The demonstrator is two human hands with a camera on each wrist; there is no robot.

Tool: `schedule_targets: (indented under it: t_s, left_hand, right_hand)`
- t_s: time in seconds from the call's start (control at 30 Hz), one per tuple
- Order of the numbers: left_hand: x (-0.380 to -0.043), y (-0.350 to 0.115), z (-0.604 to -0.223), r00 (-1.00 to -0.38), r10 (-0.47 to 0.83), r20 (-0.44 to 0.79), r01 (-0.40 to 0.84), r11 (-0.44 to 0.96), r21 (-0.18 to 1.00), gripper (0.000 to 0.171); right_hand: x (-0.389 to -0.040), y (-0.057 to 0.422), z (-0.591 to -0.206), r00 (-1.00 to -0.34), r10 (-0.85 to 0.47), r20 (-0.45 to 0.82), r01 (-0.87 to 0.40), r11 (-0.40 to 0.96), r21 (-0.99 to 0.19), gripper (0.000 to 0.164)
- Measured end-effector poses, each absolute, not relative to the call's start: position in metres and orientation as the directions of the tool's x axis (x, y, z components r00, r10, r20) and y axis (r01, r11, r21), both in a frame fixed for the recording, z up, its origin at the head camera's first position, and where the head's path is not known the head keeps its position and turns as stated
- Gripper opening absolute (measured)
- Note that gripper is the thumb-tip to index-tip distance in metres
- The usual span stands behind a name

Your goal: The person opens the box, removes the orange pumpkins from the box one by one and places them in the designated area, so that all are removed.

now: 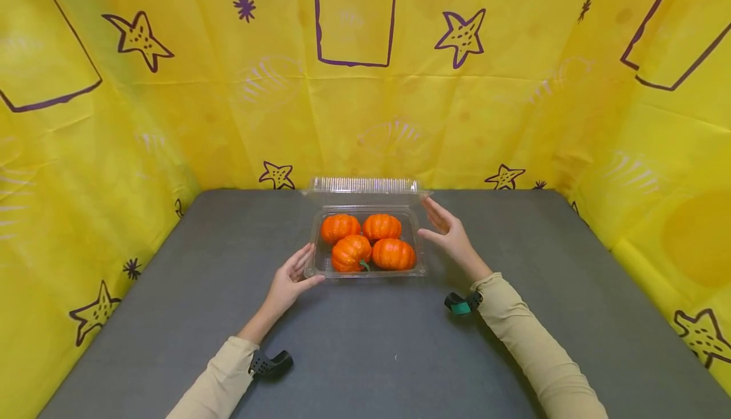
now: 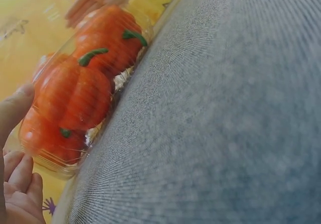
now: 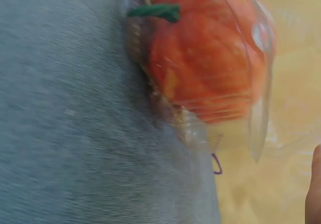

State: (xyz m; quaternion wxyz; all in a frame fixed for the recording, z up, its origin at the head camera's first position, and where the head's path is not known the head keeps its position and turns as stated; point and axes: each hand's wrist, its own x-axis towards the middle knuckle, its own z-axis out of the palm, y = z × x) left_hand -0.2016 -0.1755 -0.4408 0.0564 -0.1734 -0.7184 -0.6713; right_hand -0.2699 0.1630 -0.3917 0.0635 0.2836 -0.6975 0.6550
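A clear plastic clamshell container point(image 1: 411, 273) stands on the table with its hinged lid point(image 1: 365, 185) raised at the back. Inside lie several small orange pumpkins point(image 1: 394, 254), some with green stems point(image 2: 93, 56). At the front left corner, my left hand point(image 1: 288, 282) holds the container, thumb at the front and fingers along the left wall. My right hand point(image 1: 454, 238) is on the right side, fingers extended to the lid's right edge and thumb near the container's rim. Only a finger point(image 3: 314, 191) of it shows in the right wrist view, apart from the pumpkin there.
A grey table point(image 1: 365, 349) lies beneath the container. Yellow cloth point(image 1: 365, 101) with starfish drawings hangs behind and along both sides. Dark wrist-worn mounts point(image 1: 271, 364) stick out from both beige sleeves point(image 1: 531, 336).
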Motion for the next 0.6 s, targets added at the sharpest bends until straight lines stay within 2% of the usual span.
schedule_targets:
  t_s: [0.37, 0.6]
  left_hand:
    - [-0.194, -0.175, -0.433, -0.924, 0.167, 0.343, 0.365, 0.122, 0.923, 0.066]
    - [-0.192, -0.175, -0.433, -0.928, 0.167, 0.334, 0.358, 0.148, 0.922, 0.063]
  right_hand:
    - [-0.302, 0.161, -0.387, -0.809, -0.283, 0.516, -0.503, -0.121, -0.856, 0.061]
    - [-0.316, 0.160, -0.376, -0.824, -0.317, 0.469, -0.497, 0.008, -0.868, 0.060]
